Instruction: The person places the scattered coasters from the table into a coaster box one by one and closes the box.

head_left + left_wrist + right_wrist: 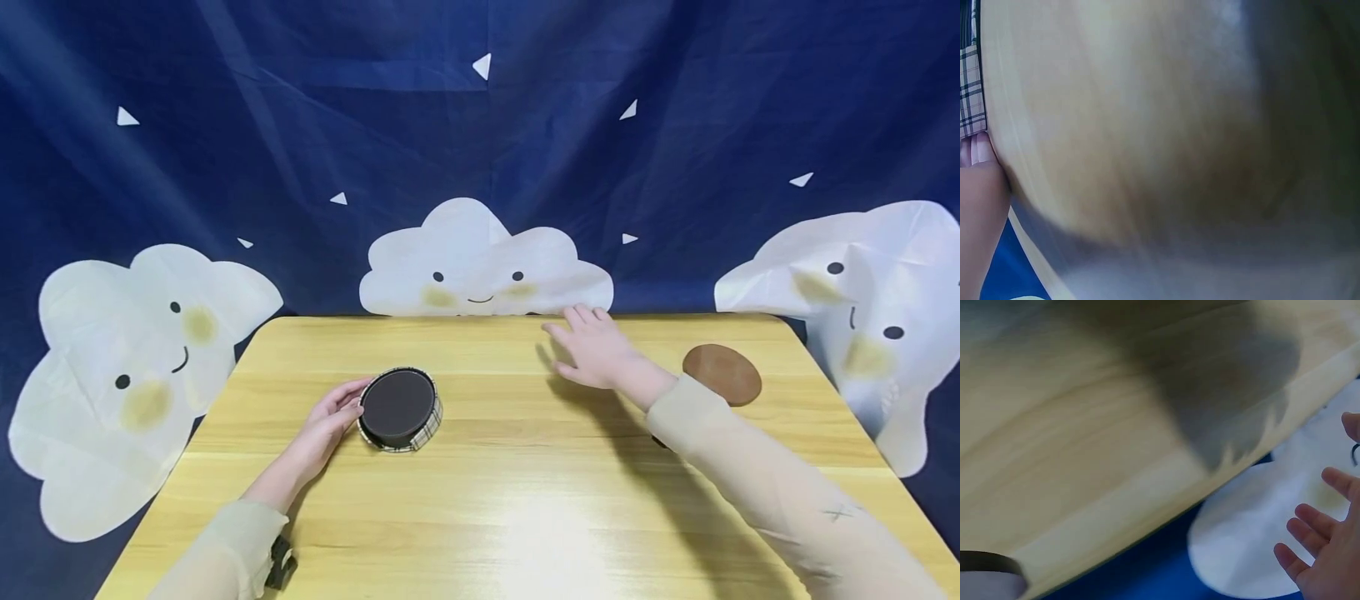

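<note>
At the left of the table, my left hand (330,421) holds the left side of a round plaid coaster holder (427,433). Its thumb lies at the rim, while the other fingers go partly out of sight behind the side. Inside the holder sits a dark round coaster (397,404); whether more lie under it is hidden. The left wrist view catches only the plaid wall (971,94) and part of that hand. My right hand (592,348) hovers over the far part of the table with spread fingers and nothing in them. In the right wrist view its fingers (1310,531) look relaxed.
A brown round coaster (722,375) lies flat at the table's right, beyond my right forearm. The wooden table (480,492) ends at a dark blue cloth backdrop (480,142) with white clouds. A dark-rimmed shape (991,561) shows in the right wrist view's corner.
</note>
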`<move>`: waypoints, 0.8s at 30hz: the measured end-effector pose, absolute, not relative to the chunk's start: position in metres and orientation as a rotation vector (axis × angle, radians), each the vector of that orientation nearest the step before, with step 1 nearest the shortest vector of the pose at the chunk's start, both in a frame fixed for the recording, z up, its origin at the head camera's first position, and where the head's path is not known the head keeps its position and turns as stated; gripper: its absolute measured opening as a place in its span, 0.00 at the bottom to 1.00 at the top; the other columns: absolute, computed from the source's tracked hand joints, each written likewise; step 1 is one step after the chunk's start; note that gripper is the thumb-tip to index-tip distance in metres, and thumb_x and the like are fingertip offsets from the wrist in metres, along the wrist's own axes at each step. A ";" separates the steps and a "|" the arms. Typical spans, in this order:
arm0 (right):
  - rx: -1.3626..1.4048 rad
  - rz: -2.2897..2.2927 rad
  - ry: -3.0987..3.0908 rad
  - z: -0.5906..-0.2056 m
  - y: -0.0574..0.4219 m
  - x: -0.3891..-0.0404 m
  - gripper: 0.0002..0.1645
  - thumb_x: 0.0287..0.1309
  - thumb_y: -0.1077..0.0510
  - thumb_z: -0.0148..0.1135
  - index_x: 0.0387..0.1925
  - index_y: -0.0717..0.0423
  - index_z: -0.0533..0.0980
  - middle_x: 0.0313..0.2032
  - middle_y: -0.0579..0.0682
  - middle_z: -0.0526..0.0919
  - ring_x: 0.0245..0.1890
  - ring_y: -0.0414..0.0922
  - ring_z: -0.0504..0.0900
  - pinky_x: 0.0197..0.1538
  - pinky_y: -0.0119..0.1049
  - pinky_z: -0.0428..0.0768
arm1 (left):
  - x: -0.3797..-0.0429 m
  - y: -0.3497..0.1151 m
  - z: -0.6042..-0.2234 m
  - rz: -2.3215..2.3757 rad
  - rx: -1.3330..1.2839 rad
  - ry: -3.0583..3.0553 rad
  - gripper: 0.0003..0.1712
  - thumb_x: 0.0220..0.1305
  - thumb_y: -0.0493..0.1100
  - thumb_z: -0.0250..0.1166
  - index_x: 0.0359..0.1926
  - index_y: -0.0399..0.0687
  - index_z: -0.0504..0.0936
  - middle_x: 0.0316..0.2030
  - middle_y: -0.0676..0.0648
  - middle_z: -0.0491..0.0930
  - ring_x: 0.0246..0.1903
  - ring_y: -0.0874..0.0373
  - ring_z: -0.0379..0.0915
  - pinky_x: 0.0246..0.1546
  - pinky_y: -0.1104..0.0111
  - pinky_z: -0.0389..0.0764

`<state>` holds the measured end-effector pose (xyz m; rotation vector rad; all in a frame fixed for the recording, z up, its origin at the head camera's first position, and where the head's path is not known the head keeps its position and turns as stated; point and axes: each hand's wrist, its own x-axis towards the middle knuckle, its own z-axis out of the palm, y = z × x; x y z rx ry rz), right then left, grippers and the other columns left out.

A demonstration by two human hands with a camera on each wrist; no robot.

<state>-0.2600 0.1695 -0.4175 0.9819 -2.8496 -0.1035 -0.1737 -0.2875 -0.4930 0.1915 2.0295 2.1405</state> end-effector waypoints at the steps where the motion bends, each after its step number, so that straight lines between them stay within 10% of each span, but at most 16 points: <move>1: 0.965 -0.095 -2.862 -0.419 0.174 -0.260 0.41 0.65 0.40 0.67 0.73 0.55 0.71 0.66 0.66 0.73 0.67 0.63 0.71 0.66 0.60 0.73 | -0.173 -0.288 -0.493 2.140 0.191 2.030 0.28 0.76 0.29 0.52 0.74 0.27 0.65 0.57 0.67 0.83 0.58 0.74 0.78 0.61 0.82 0.77; 24: 0.634 -0.067 -3.004 -0.430 0.277 -0.257 0.39 0.65 0.41 0.66 0.69 0.58 0.73 0.63 0.71 0.73 0.64 0.69 0.70 0.60 0.67 0.71 | -0.173 -0.287 -0.491 2.128 0.155 2.036 0.34 0.75 0.28 0.53 0.77 0.19 0.55 0.57 0.68 0.82 0.58 0.76 0.77 0.62 0.83 0.76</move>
